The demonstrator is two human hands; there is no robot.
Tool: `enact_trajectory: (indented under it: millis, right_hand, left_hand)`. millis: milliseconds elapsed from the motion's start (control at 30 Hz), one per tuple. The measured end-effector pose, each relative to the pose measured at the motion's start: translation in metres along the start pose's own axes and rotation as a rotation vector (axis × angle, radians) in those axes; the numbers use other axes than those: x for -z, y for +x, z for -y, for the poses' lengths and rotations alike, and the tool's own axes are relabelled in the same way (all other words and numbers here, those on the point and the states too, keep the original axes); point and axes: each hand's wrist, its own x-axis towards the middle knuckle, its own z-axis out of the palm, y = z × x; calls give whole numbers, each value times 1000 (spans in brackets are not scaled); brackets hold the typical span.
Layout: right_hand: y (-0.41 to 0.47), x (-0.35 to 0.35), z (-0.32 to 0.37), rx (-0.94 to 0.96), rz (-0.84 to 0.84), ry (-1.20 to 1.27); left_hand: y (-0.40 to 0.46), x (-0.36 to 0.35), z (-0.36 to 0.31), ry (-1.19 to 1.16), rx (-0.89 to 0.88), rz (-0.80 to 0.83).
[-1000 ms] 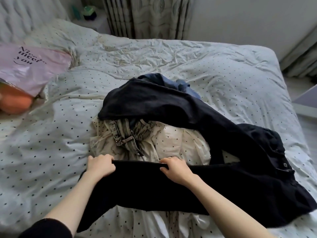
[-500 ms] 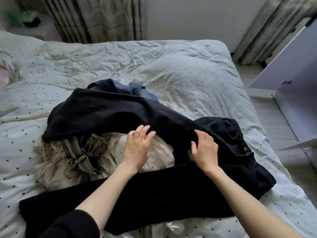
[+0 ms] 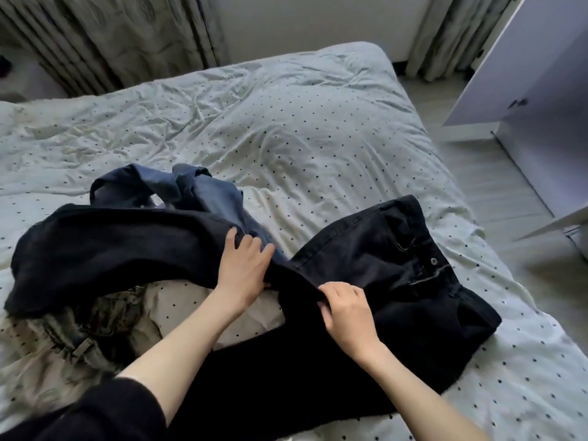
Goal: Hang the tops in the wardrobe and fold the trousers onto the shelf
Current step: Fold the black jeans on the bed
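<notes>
From the head view, a pair of black trousers (image 3: 381, 275) is seen spread across the bed (image 3: 286, 128), waistband and fly button turned toward the wardrobe side, one leg swung away to the left over other clothes, the other leg run back toward the person; the fabric near the crotch is gripped by the left hand (image 3: 243, 268), fingers curled into the cloth, and an edge just beside it is pinched by the right hand (image 3: 345, 308), presumably so the two legs can be laid together for folding (a judgement only). A blue garment (image 3: 197, 189) is bunched behind the upper leg; a pale top with a strap (image 3: 95, 332) is partly covered by it. The bed is dressed in dotted, creased linen; curtains (image 3: 127, 36) hang behind; an open white wardrobe door (image 3: 525, 74) stands at right, above a pale floor.
</notes>
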Motion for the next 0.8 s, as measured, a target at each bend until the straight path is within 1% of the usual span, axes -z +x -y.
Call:
enact_trajectory:
  millis: [100, 200, 233, 267, 300, 367, 433, 467, 500, 533, 567, 633, 667, 700, 733, 767, 800]
  right_hand:
    - [9, 8, -1, -64, 223, 3]
    - [28, 12, 2, -220, 433, 105]
    - [36, 15, 4, -230, 451, 75]
    - [48, 16, 10, -194, 440, 1]
    - [58, 17, 10, -148, 421, -80]
    - [79, 10, 16, -21, 445, -174]
    - [100, 1, 25, 88, 572, -169]
    - [108, -5, 31, 125, 645, -157]
    - [115, -11, 37, 162, 697, -148]
    - [121, -17, 42, 198, 715, -140]
    - [123, -21, 43, 220, 698, -143]
    - [128, -26, 45, 238, 607, -171]
    - [130, -26, 44, 240, 590, -194]
    - [130, -26, 43, 245, 596, -209]
    - [130, -24, 42, 244, 614, -210]
    - [131, -22, 41, 233, 630, -188]
    - [133, -19, 40, 217, 635, -144]
  left_hand:
    - [-33, -7, 7, -17, 58, -140]
    - [-58, -16, 20, -49, 92, -175]
    - [-67, -18, 21, -69, 96, -167]
    - [-78, -19, 23, -108, 96, -143]
    - [-84, -19, 20, -149, 61, -129]
    - [-95, -19, 22, -233, -5, -122]
    - [-94, -12, 33, -388, 8, -177]
    - [-90, -9, 42, -439, 63, -219]
    - [-84, -7, 54, -423, 116, -245]
    - [-77, -6, 67, -354, 158, -231]
    - [-72, -5, 78, -260, 175, -193]
    - [-66, -9, 102, -155, 223, -31]
    - [-67, -13, 111, -143, 245, 20]
    - [-67, -15, 116, -142, 238, 13]
    - [-65, -13, 120, -166, 217, -35]
    - [-62, -8, 122, -199, 183, -171]
    - [-58, 1, 123, -283, 155, -303]
